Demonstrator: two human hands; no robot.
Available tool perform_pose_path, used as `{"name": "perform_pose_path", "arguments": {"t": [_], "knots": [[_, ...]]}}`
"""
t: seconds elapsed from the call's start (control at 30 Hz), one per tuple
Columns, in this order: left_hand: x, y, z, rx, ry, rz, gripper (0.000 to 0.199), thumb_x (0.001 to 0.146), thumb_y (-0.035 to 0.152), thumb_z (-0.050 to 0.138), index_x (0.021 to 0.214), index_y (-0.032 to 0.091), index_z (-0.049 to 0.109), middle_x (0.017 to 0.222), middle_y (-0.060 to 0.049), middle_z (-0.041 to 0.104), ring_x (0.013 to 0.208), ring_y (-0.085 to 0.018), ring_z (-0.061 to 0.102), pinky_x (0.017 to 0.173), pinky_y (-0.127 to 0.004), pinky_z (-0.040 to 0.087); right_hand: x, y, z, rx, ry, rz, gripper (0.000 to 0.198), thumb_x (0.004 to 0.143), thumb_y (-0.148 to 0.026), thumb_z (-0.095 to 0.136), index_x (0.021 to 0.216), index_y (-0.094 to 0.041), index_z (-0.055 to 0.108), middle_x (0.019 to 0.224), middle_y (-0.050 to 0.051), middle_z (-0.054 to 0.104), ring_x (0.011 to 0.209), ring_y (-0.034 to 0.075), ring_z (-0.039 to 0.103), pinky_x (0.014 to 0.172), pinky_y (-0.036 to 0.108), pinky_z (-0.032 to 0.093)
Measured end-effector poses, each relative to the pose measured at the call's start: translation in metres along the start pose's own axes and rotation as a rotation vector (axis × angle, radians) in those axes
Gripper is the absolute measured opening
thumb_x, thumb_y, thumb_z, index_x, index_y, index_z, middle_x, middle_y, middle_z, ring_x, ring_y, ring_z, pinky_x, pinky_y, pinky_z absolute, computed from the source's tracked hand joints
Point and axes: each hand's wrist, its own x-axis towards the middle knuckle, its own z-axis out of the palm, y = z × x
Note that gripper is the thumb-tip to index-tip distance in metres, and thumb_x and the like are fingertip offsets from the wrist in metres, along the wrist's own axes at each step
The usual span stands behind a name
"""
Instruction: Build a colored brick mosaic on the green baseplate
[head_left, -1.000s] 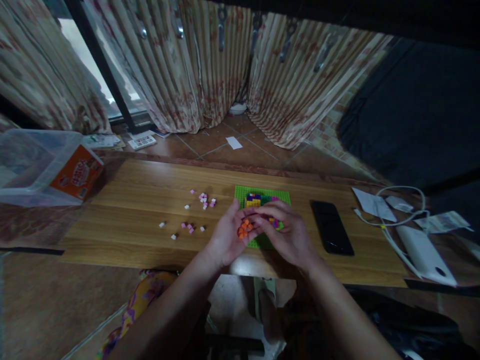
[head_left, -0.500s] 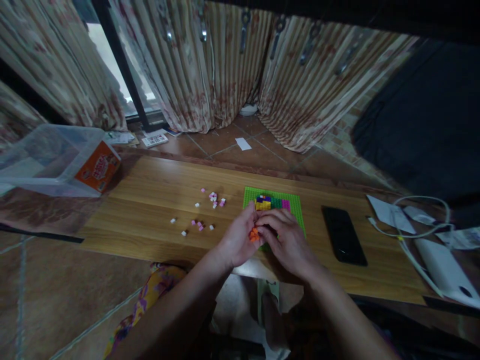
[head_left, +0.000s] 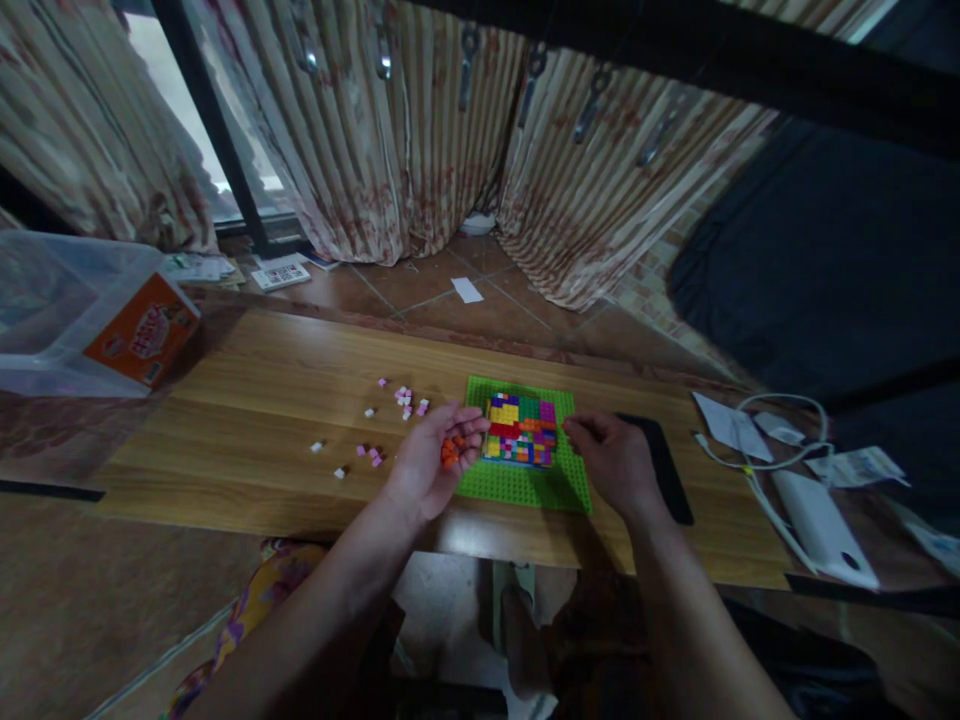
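Observation:
My left hand point(head_left: 420, 465) is palm up and cupped at the left side of the green baseplate point(head_left: 529, 488), holding several small orange toy bricks point(head_left: 451, 451). On the baseplate stands a block of multicoloured bricks point(head_left: 521, 430), with yellow, red, green and pink areas on top. My right hand point(head_left: 615, 462) is over the plate's right edge, thumb and fingers pinched together. Whatever may be between those fingertips is too small to make out. Loose pink and white bricks point(head_left: 405, 397) lie scattered on the table left of my left hand.
A black phone point(head_left: 664, 470) lies partly behind my right hand on the wooden table point(head_left: 247, 430). Farther right are a white cable, papers and a white power bank point(head_left: 825, 530). A clear plastic box point(head_left: 45, 350) with an orange label sits at the far left.
My hands were together over the baseplate and have moved apart, my right hand to the right. The brick block is now uncovered. The view has shifted slightly to the right.

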Motion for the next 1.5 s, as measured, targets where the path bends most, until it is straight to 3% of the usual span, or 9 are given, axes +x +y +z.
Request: {"name": "perform_pose_path", "arguments": {"t": [0.13, 0.43, 0.97, 1.17, 1.5], "knots": [[-0.001, -0.001, 0.002, 0.037, 0.036, -0.015, 0.023, 0.089, 0.02, 0.05, 0.079, 0.007, 0.065, 0.071, -0.007, 0.066, 0.053, -0.006, 0.054, 0.048, -0.017, 0.041, -0.005, -0.013, 0.009, -0.099, -0.032, -0.006, 0.025, 0.082, -0.038, 0.056, 0.081, -0.018, 0.071, 0.075, 0.004, 0.072, 0.068, 0.019, 0.063, 0.063, 0.028, 0.043], [-0.001, -0.003, 0.001, 0.048, 0.018, -0.011, 0.02, 0.088, 0.017, 0.05, 0.078, 0.007, 0.065, 0.071, -0.006, 0.064, 0.054, -0.006, 0.054, 0.049, -0.017, 0.04, -0.006, -0.018, 0.023, -0.268, 0.065, -0.089, 0.025, 0.083, -0.036, 0.054, 0.076, -0.018, 0.071, 0.071, 0.005, 0.072, 0.061, 0.018, 0.063, 0.059, 0.028, 0.039], [0.002, -0.004, -0.002, 0.057, 0.029, -0.004, 0.016, 0.085, 0.015, 0.053, 0.08, 0.007, 0.066, 0.071, -0.006, 0.065, 0.053, -0.006, 0.054, 0.049, -0.016, 0.041, 0.001, 0.001, 0.015, -0.109, 0.101, 0.039, 0.029, 0.078, -0.043, 0.06, 0.079, -0.016, 0.071, 0.072, 0.007, 0.072, 0.066, 0.02, 0.065, 0.062, 0.029, 0.044], [0.002, -0.004, -0.001, 0.057, 0.038, -0.006, 0.016, 0.085, 0.014, 0.053, 0.078, 0.008, 0.066, 0.071, -0.006, 0.065, 0.053, -0.006, 0.054, 0.05, -0.016, 0.041, 0.006, 0.008, 0.022, -0.09, 0.031, 0.098, 0.04, 0.074, -0.054, 0.061, 0.075, -0.014, 0.069, 0.071, 0.009, 0.071, 0.064, 0.021, 0.064, 0.059, 0.03, 0.044], [0.0, -0.005, 0.0, 0.075, 0.037, -0.013, 0.017, 0.085, 0.014, 0.053, 0.077, 0.008, 0.066, 0.071, -0.006, 0.066, 0.053, -0.006, 0.055, 0.05, -0.017, 0.041, 0.007, 0.017, 0.029, 0.06, -0.04, 0.199, 0.038, 0.073, -0.053, 0.064, 0.081, -0.016, 0.069, 0.074, 0.007, 0.07, 0.062, 0.019, 0.064, 0.051, 0.028, 0.05]]}}
